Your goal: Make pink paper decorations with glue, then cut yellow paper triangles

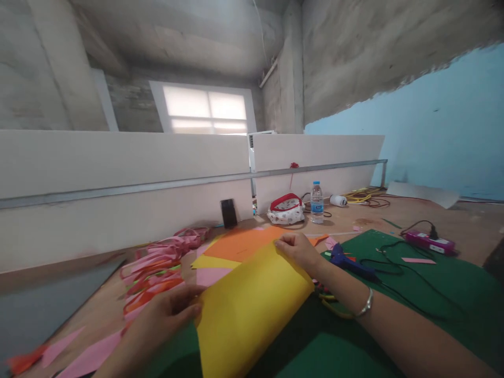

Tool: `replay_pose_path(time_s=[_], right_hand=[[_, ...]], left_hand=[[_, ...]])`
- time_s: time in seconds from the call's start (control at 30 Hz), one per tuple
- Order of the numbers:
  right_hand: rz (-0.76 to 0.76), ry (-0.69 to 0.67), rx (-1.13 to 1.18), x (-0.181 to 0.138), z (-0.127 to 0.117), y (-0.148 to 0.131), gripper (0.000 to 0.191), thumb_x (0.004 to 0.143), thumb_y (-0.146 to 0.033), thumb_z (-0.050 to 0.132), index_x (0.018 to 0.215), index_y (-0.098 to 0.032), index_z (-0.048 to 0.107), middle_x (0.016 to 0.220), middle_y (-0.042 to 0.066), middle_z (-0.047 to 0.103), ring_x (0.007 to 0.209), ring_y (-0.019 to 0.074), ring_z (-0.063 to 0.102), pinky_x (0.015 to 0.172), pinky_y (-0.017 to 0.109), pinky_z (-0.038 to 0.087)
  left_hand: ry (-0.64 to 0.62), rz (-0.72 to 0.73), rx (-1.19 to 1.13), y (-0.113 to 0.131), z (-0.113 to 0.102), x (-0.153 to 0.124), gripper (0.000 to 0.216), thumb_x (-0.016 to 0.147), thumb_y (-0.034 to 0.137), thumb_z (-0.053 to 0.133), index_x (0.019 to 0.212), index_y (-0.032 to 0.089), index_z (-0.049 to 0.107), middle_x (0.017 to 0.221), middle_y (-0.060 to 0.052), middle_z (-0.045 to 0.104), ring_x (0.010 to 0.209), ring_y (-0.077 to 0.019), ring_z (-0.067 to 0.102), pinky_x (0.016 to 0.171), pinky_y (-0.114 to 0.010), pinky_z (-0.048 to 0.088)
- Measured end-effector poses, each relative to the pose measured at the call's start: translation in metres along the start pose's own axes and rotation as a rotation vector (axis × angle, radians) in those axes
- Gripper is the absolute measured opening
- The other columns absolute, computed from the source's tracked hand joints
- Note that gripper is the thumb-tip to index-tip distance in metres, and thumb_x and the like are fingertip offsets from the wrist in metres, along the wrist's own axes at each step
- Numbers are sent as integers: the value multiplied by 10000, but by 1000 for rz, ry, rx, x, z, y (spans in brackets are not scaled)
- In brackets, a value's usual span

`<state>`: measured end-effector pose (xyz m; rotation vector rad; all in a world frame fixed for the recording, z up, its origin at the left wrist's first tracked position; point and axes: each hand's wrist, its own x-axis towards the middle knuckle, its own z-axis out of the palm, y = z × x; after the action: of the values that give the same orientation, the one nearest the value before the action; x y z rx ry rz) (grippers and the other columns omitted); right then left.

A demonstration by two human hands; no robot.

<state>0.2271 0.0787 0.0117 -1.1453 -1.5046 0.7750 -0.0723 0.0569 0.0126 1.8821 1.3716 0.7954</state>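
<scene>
The step in hand appears to be handling and positioning a yellow sheet (248,310), held tilted and bowed above the near-left part of the green mat (464,283). Its bottom corner runs out of view, so whether it touches the mat I cannot tell. As I judge it, the next move calls for both hands to travel together, with a light, even pull that does not crease the paper.

The left hand (179,307), over the mat's left side, grasps the sheet's left edge with the thumb on the near face and the fingers mostly behind; only a paper's thickness seems to part them. The right hand (297,252), above the mat's far edge, pinches the upper corner between thumb and fingertips, just as narrowly (the wrist behind it wears a silver bracelet).

Beyond the mat lies an orange sheet (236,242), resting over other yellow and pink paper. Left of the mat sits a heap of pink and orange strips (157,262). A blue glue gun (350,263) rests on the mat, its cable trailing across it, and a purple power strip (427,243) lies at the mat's far-right edge.
</scene>
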Motion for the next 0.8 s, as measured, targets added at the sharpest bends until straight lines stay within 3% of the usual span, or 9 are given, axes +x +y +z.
replay_pose_path(time_s=[0.23,0.4,0.8], right_hand=[[-14,10,-21,1,-2,4,308,710,-423,604,572,-173,488,523,-45,430,497,94,370,479,235,266],[-1,19,-36,0,-1,3,313,722,-441,593,593,-167,518,532,-35,463,496,101,387,479,240,270],[22,16,-51,-2,0,2,317,718,-463,595,620,-167,537,554,-18,512,510,114,436,486,241,309]], left_hand=[[71,8,-77,2,-3,0,558,583,392,630,1073,124,609,621,25,617,616,-179,573,600,-285,428],[95,-22,-134,9,-3,-5,645,563,370,623,1143,95,563,611,39,585,620,-164,561,626,-283,429],[125,-50,-193,11,-1,-3,517,537,399,657,984,141,640,639,4,668,658,-195,629,635,-294,456]])
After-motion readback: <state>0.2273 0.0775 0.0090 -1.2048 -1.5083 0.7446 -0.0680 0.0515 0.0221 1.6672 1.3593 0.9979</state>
